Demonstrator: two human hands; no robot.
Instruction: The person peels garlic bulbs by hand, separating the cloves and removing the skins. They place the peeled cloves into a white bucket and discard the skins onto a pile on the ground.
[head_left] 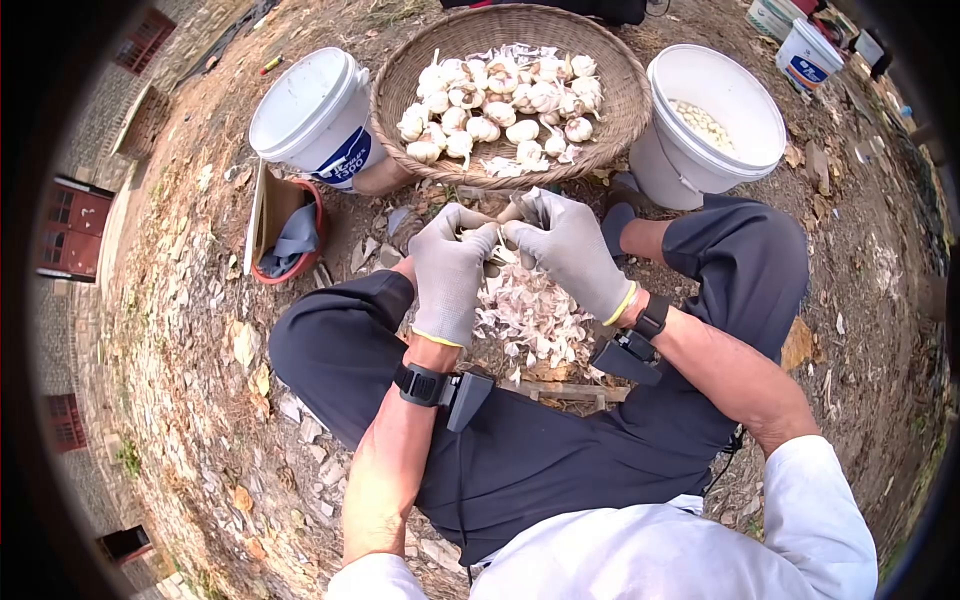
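Outdoor ground [190, 350], dirt with stones and dry leaves, runs wide to both sides; lens bends the edges. Person sits low, knees splayed in dark trousers [560, 450]. Both hands are gloved in grey and together at centre, between the knees. Left hand [455, 260]: fingers curled in, thumb and forefinger pinched on a garlic piece [502, 243]. Right hand [575, 250]: same pinch from the other side, fingertips just beside the left's. Piece is mostly hidden by the gloves; bulb or clove, can't tell. Under the hands, a heap of garlic skins [540, 315] on the ground, low wooden strip [565, 390] at its near side. Edges: wicker basket [388, 100] has its near rim just past the fingertips, garlic bulbs [485, 100] grouped inside. White bucket [315, 125] with a blue label sits just beside the basket, left; second white bucket [665, 165] just beside it, right, peeled cloves [705, 125] at its bottom. Red pot [310, 250] with dark cloth [297, 238] stands near the left knee. Room: both hands have space over the skins, bounded by knees at the sides and basket ahead; past each knee, more ground.
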